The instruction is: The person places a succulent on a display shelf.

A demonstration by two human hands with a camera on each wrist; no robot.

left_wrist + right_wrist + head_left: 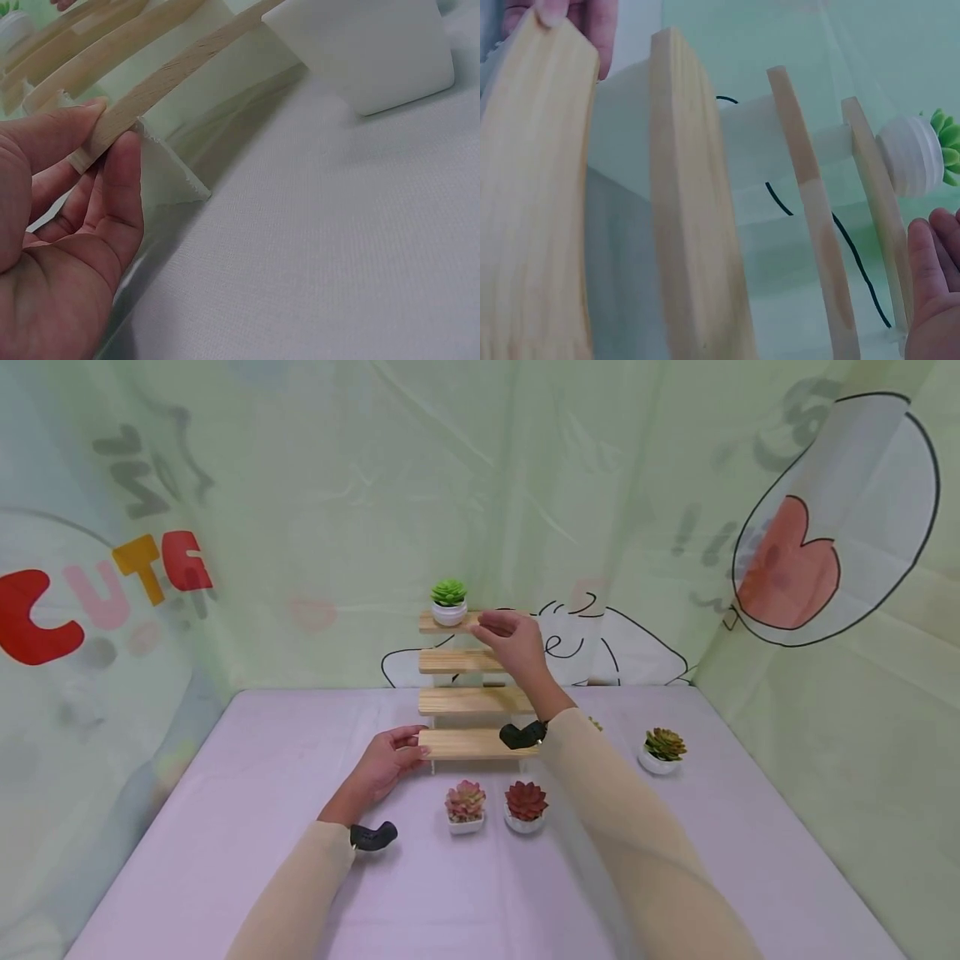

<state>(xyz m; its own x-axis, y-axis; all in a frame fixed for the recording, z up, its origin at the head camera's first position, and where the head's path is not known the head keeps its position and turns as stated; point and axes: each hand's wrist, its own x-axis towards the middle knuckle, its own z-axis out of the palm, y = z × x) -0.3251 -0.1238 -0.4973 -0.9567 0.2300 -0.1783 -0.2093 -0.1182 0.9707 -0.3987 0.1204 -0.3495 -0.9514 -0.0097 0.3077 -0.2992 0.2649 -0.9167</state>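
Observation:
A four-step wooden display stand (461,702) with clear side supports stands toward the back of the table. My left hand (386,766) pinches the left end of its lowest board (180,75), thumb above and fingers below. On the left part of the top board sits a bright green succulent (449,602) in a round, ribbed white pot (909,156). Just to the right of that pot, my right hand (519,645) hovers at the top board with its fingers extended and nothing in them. A gap shows between the fingers and the pot.
In front of the stand are a pink succulent (465,803) in a square white pot and a dark red one (526,803) in a round pot. An olive-green succulent (663,748) stands at right. Another plant is mostly hidden behind my right sleeve (615,802). Printed curtains surround the table.

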